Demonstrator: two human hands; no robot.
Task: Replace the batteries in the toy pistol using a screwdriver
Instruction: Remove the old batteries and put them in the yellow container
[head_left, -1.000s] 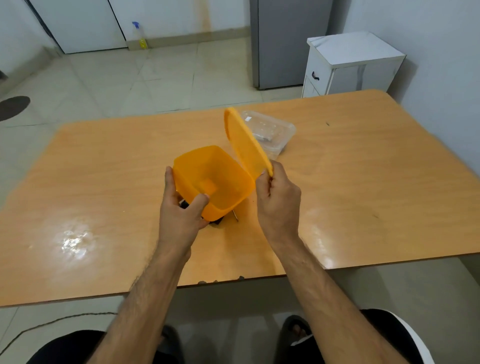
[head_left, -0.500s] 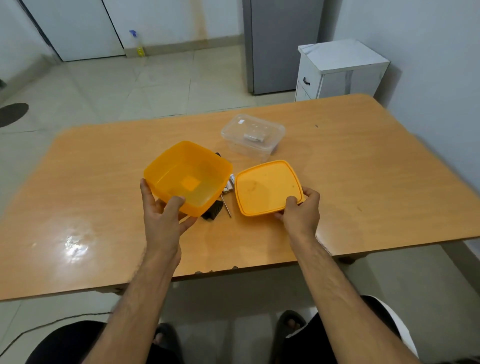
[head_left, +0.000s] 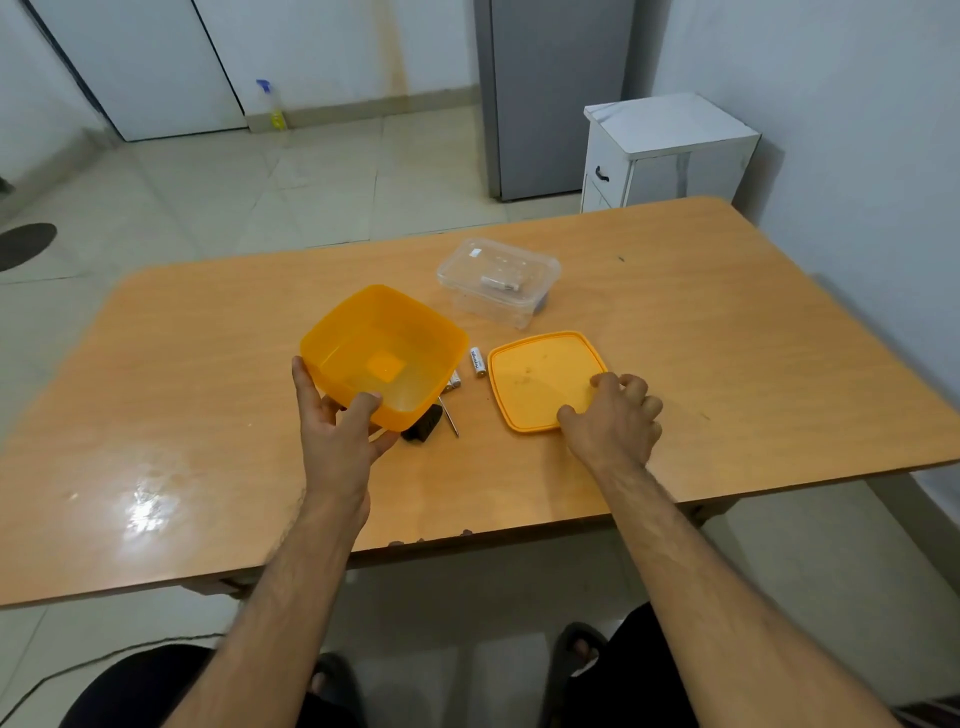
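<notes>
**Pistol half hidden under the raised box**

While the left hand (head_left: 340, 436) grips the near rim of the orange box (head_left: 384, 356), thumb inside and fingers under it, the box hangs tilted above the table (head_left: 727, 338), empty as far as can be seen. At 3 o'clock from it the lid (head_left: 545, 382) lies flat, and the right hand (head_left: 613, 421) rests on the lid's near right corner with fingers loosely bent, pinching nothing.

Just below the box, at its 5 o'clock, a dark corner of the pistol (head_left: 423, 426) shows; the rest is covered. Beside it lies the thin screwdriver (head_left: 449, 418), and at 12 o'clock from that the batteries (head_left: 478, 362). A clear tub (head_left: 498, 280) stands farther back.

The pistol is probably light, rigid plastic, best taken round the body once the box is clear. The batteries are smooth and will likely roll; the slender screwdriver wants a fingertip pinch.
</notes>
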